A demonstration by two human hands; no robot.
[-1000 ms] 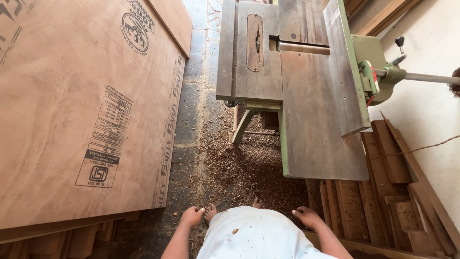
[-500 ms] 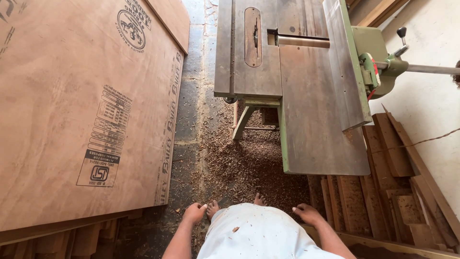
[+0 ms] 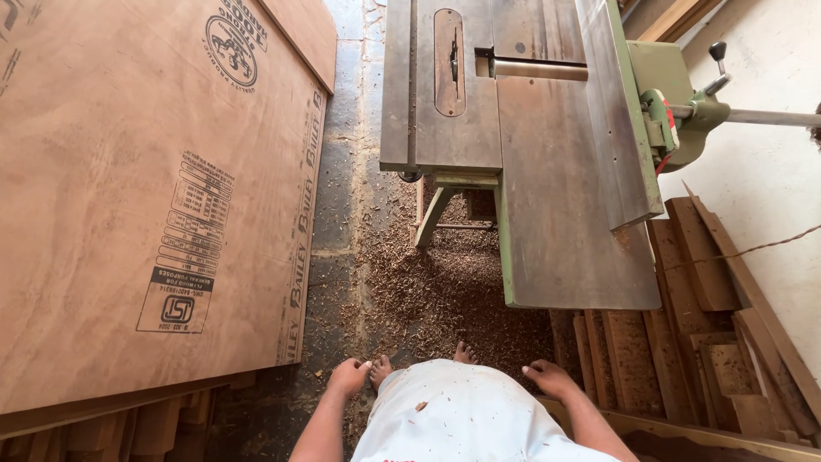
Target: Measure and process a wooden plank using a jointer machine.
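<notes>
I stand barefoot on a floor strewn with wood shavings (image 3: 428, 291), in front of a green woodworking machine (image 3: 547, 154) with a metal table and a saw slot. My left hand (image 3: 349, 376) hangs at my side with loosely curled fingers and holds nothing. My right hand (image 3: 549, 378) hangs at the other side, also without anything in it, just below the near end of the machine's table. Neither hand touches anything.
A large stack of brown plywood sheets (image 3: 145, 197) fills the left. Wooden boards and offcuts (image 3: 693, 334) lie along the right wall under the machine's fence (image 3: 620, 111). A stone floor strip (image 3: 342, 171) runs between plywood and machine.
The view has shifted slightly, so the machine sits a bit lower in the frame. Both hands stay hanging at my sides.
</notes>
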